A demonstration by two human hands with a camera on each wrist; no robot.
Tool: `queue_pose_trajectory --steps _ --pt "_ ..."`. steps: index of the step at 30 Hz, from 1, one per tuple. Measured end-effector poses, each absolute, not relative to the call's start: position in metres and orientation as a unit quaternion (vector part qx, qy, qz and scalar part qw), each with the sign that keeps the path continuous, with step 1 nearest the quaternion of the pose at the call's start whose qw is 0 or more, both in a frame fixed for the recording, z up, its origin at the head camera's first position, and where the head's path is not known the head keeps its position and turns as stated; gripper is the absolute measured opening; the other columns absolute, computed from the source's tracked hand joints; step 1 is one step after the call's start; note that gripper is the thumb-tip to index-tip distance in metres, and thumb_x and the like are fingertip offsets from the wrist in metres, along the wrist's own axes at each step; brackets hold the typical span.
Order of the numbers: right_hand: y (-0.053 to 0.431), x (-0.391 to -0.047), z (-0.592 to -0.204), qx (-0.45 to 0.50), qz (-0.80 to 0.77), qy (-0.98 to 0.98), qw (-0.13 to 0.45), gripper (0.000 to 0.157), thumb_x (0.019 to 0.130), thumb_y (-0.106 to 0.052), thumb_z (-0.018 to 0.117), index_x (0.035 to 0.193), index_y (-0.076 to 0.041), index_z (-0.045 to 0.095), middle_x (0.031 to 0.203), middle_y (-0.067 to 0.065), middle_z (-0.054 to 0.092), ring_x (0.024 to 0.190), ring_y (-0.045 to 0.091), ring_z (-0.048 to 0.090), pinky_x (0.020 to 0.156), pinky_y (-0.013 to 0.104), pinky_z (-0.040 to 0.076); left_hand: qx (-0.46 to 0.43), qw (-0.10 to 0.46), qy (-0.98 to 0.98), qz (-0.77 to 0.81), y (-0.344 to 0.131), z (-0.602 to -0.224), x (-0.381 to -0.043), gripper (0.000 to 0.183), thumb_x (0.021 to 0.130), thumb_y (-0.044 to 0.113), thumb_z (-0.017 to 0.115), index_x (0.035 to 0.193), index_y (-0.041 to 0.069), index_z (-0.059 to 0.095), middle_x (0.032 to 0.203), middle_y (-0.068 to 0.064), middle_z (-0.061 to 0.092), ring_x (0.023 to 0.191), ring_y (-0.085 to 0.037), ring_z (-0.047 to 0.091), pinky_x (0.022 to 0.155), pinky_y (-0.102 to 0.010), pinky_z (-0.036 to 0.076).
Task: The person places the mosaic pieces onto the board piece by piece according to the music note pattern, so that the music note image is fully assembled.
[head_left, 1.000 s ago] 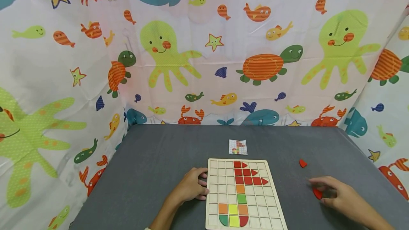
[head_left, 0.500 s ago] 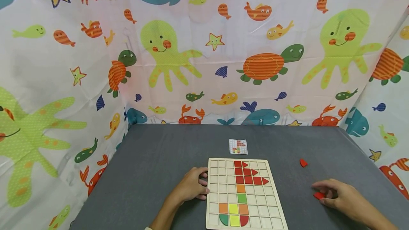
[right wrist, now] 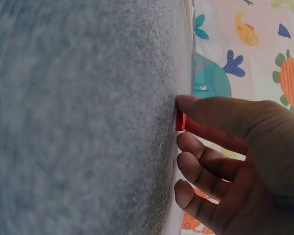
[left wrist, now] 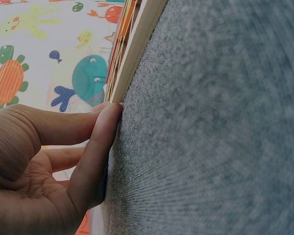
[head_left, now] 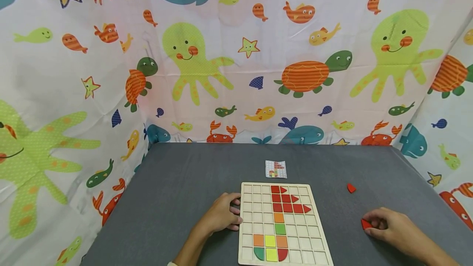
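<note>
A light wooden grid board (head_left: 258, 218) lies on the grey tabletop, with red, orange, green and yellow tiles set in some squares. My left hand (head_left: 221, 212) holds its left edge, thumb and forefinger against the rim; the left wrist view shows the fingertips (left wrist: 113, 108) at the board's side. To the right of the board, my right hand (head_left: 393, 231) pinches a small red piece (head_left: 366, 224) between thumb and forefinger, low at the tabletop. In the right wrist view the red piece (right wrist: 180, 120) is mostly hidden by the thumb. Another red pointed piece (head_left: 351, 188) lies farther back.
Behind the board lies a small printed card (head_left: 275, 169) showing a coloured grid pattern. A curtain (head_left: 236, 73) with sea animals hangs along the back and both sides of the table (head_left: 192, 175).
My right fingers have tilted the red piece up and closed around it, so less of it shows. The left hand and the board have stayed in place.
</note>
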State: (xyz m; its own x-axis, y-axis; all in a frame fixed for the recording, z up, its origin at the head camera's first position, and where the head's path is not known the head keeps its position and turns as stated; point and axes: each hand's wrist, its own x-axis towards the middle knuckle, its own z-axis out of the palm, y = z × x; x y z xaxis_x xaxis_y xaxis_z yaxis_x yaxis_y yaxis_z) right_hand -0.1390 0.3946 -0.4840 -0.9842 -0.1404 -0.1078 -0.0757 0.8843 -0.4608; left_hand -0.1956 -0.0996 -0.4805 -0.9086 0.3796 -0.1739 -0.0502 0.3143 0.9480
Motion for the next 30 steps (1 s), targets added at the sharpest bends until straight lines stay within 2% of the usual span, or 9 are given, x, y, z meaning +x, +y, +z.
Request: queue_pose_trajectory --steps 13,18,30 --pt "0.388 -0.142 -0.482 -0.067 -0.225 0.97 0.069 0.017 0.089 -0.021 0.086 0.1 -0.011 0.077 0.088 -0.006 0.062 0.073 -0.003 0.049 0.06 0.022 0.047 0.102 0.187 0.79 0.575 -0.1 -0.484 -0.197 0.077 0.079 -0.018 0.077 0.151 -0.006 0.051 0.124 -0.015 0.055 0.099 -0.024 0.064 0.061 -0.038 0.068" --pt "0.384 -0.142 -0.482 -0.098 -0.232 0.967 0.043 0.018 0.088 -0.024 0.086 0.099 -0.012 0.077 0.087 -0.008 0.064 0.073 -0.006 0.05 0.059 0.021 0.048 0.102 0.184 0.79 0.576 -0.099 -0.483 -0.196 0.077 0.079 -0.019 0.076 0.151 -0.006 0.051 0.124 -0.015 0.055 0.099 -0.024 0.064 0.06 -0.038 0.068" --pt "0.342 -0.154 -0.469 -0.137 -0.264 0.954 0.038 0.02 0.091 -0.028 0.085 0.103 -0.014 0.078 0.092 -0.009 0.065 0.078 -0.006 0.053 0.064 0.021 0.052 0.102 0.184 0.791 0.575 -0.099 -0.483 -0.196 0.077 0.079 -0.019 0.076 0.151 -0.006 0.051 0.123 -0.015 0.055 0.099 -0.024 0.064 0.06 -0.037 0.068"
